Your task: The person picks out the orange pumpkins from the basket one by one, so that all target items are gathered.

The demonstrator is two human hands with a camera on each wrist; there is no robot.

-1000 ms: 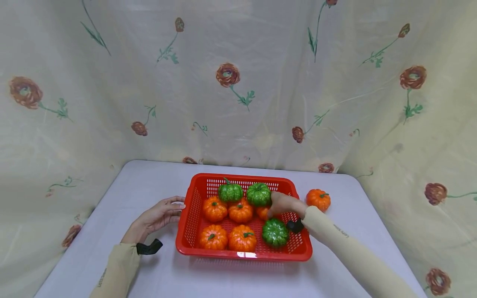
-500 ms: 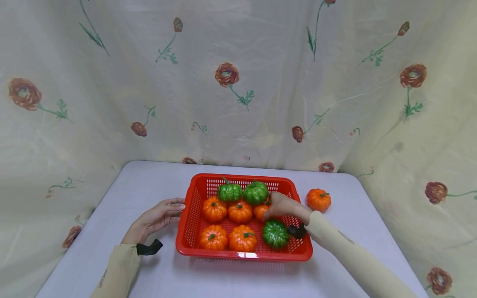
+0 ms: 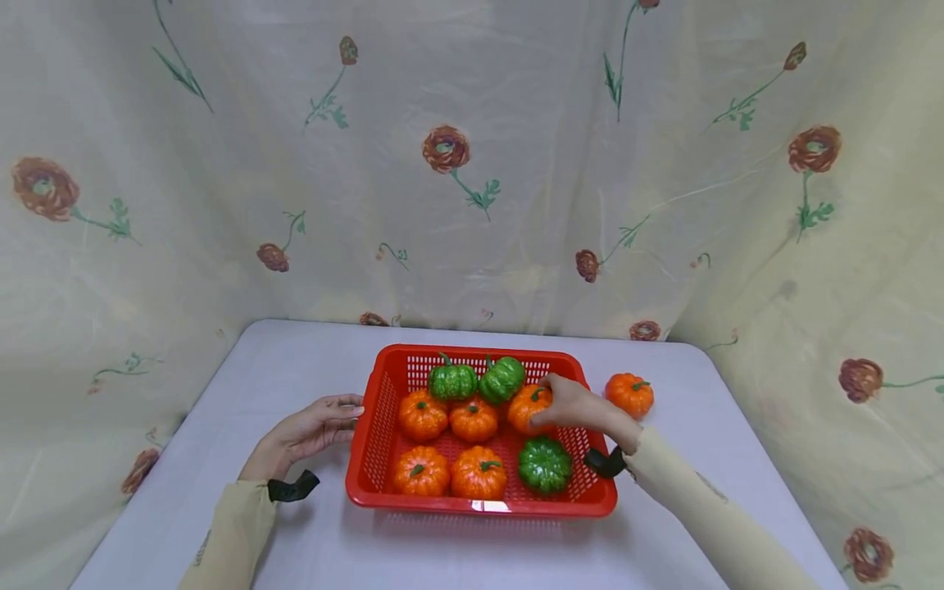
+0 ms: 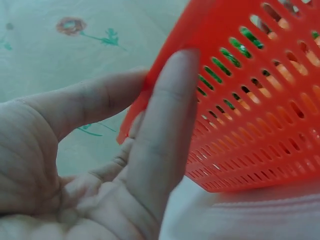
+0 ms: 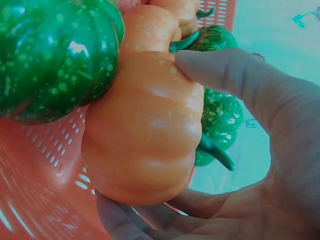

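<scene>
My right hand [image 3: 578, 403] grips a small orange pumpkin [image 3: 525, 407] at the right side of a red plastic basket [image 3: 409, 500]. In the right wrist view, thumb and fingers sit on opposite sides of this orange pumpkin [image 5: 142, 130], its green stem pointing toward the palm. A tilted green pumpkin [image 3: 502, 379] lies just behind it, and another green pumpkin [image 3: 545, 465] is in front. My left hand [image 3: 320, 426] holds the basket's left rim; the left wrist view has thumb and fingers pinching the rim of the basket [image 4: 250, 115].
Inside the basket are several more orange pumpkins, including one at the front left [image 3: 421, 471], and a green pumpkin [image 3: 453, 382] at the back. One orange pumpkin [image 3: 629, 396] lies outside, right of the basket, on the white table [image 3: 302, 360]. A flowered curtain [image 3: 516, 164] surrounds the table.
My right hand has drawn slightly right, and the orange pumpkin in it shows more fully and has turned. The green pumpkin behind it shifted left and tipped. My left hand stays put.
</scene>
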